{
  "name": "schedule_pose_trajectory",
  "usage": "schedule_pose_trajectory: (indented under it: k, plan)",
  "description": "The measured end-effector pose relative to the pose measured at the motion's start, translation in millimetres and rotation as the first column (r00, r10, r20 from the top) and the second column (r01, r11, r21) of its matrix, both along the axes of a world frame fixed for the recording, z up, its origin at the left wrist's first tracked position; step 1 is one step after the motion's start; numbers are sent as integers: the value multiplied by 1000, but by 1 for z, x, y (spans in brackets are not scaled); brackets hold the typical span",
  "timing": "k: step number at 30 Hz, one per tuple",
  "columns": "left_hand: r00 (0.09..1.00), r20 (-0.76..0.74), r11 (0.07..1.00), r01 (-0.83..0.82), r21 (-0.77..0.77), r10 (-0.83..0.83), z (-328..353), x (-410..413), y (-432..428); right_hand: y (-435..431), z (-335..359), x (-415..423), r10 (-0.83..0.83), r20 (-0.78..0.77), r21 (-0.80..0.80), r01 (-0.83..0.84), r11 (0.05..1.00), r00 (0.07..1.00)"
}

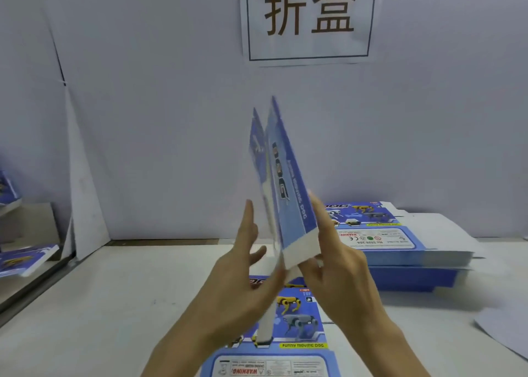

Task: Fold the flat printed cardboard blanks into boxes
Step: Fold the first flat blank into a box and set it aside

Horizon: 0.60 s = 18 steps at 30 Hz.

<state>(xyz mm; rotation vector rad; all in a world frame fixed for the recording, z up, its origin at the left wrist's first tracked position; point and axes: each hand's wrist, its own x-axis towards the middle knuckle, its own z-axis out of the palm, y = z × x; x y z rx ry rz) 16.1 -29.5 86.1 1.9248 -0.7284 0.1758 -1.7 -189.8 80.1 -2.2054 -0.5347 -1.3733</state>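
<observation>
A white paper sign (310,19) with brown Chinese characters hangs on the pale grey wall (157,119) above the off-white counter (128,291); a loose white paper sheet (503,328) lies at the counter's right edge.

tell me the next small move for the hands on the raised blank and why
Probably spread the two panels apart to square it up: the raised blank stands nearly flat, panels close together, the left hand flat against one face, the right hand holding its lower end.

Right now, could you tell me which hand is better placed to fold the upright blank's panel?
Probably the left hand: its straight fingers lie against the upright blank, while the right hand holds its lower edge.
</observation>
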Motion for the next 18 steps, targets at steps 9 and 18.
schedule_pose_trajectory:
  k: [9,18]
  plan:
    - [994,103,999,-35,30,32,7,-5,6,-18,-2,10,-65,48,162,57,985,997]
    - [972,-236,934,-106,-340,24,9,-21,-19,17,-23,10,32,27,185,-36,982,999]
